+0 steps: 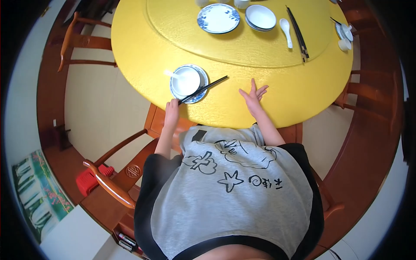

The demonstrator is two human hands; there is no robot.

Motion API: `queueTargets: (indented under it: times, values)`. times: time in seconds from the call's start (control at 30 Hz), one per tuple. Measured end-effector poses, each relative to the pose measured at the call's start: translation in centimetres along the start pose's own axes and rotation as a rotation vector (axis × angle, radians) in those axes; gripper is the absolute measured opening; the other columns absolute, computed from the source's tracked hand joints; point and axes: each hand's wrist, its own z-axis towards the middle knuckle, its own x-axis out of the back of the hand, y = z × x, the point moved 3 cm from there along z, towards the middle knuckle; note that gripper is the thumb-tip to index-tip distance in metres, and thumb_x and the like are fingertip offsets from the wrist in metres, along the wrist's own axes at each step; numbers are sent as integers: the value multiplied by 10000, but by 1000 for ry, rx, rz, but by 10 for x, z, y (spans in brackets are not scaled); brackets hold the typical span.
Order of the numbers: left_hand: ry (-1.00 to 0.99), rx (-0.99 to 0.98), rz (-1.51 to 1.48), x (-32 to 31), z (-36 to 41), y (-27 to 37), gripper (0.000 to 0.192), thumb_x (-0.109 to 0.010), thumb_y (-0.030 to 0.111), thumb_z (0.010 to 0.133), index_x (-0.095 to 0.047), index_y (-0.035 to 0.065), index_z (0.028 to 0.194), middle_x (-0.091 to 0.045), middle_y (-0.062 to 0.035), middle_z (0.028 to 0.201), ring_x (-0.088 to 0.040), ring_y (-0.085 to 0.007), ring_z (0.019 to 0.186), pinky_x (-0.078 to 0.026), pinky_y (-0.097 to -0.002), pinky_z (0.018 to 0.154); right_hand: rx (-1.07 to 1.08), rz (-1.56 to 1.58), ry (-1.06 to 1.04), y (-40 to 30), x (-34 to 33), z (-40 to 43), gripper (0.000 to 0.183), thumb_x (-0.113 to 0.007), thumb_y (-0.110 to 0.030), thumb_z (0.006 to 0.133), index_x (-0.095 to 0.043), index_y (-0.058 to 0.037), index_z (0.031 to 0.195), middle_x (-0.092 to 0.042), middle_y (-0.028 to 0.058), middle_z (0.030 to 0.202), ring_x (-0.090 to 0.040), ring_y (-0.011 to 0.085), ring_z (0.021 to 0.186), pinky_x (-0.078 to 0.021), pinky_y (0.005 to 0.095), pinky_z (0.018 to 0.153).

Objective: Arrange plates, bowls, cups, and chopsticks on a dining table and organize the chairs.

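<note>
My left hand (172,110) grips the lower end of a pair of black chopsticks (213,83), which slant up to the right across the rim of a blue-and-white plate (204,75). On that plate stands a white bowl (186,82) with a white spoon (173,74) in it, its handle pointing left. To the right, my right hand (254,96) is held with fingers spread over the yellow tablecloth, holding nothing. Farther back lie a patterned plate (218,18), stacked bowls (261,17), a white spoon (286,32) and more black chopsticks (297,31).
A raised round turntable (182,39) under yellow cloth bears the farther dishes. At the right edge is another setting with a small cup (344,44). Wooden chairs (94,42) surround the table; a red plastic object (92,178) is at lower left.
</note>
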Motion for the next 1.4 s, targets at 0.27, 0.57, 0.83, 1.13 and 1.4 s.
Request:
queueTargets:
  times: [0.27, 0.57, 0.83, 1.13, 1.4]
  values:
    - [-202, 146, -354, 27, -27, 86, 186, -437, 46, 791, -394, -7, 964, -501, -183, 879, -491, -304, 813, -394, -348, 717, -20, -86, -442, -12, 0, -62, 573, -554, -311, 752, -341, 39, 1153, -403, 209, 1141, -413, 271, 1046, -326, 334, 878]
    - [-197, -131, -815, 26, 30, 215, 346, -475, 70, 796, -333, 3, 1104, -501, -183, 934, -514, -266, 793, -425, -327, 683, 286, 723, -266, -87, 8, -56, 240, -372, -223, 870, -466, -4, 856, -570, 74, 870, -484, 78, 747, -393, 226, 679]
    - [11, 92, -406, 35, 23, 131, 398, -498, 76, 790, -304, -18, 1125, -495, -141, 889, -499, -170, 699, -422, -260, 597, 266, -562, 649, -94, 204, 120, 283, -332, -155, 842, -398, 28, 1048, -482, 212, 943, -515, 322, 815, -427, 375, 671]
    - [58, 448, -330, 69, -11, 84, 420, -502, 88, 784, -307, -15, 1142, -512, -146, 897, -522, -173, 718, -435, -259, 615, 116, -913, 651, -89, 210, 183, 330, -357, -113, 812, -391, -44, 1132, -429, 197, 1008, -476, 334, 890, -418, 383, 746]
    - [61, 505, -338, 61, -1, 30, 394, -497, 87, 785, -337, -10, 1132, -518, -156, 913, -539, -206, 759, -441, -278, 652, 52, -977, 568, -96, 209, 188, 282, -328, -165, 833, -440, -87, 1079, -419, 179, 1016, -445, 338, 917, -423, 411, 718]
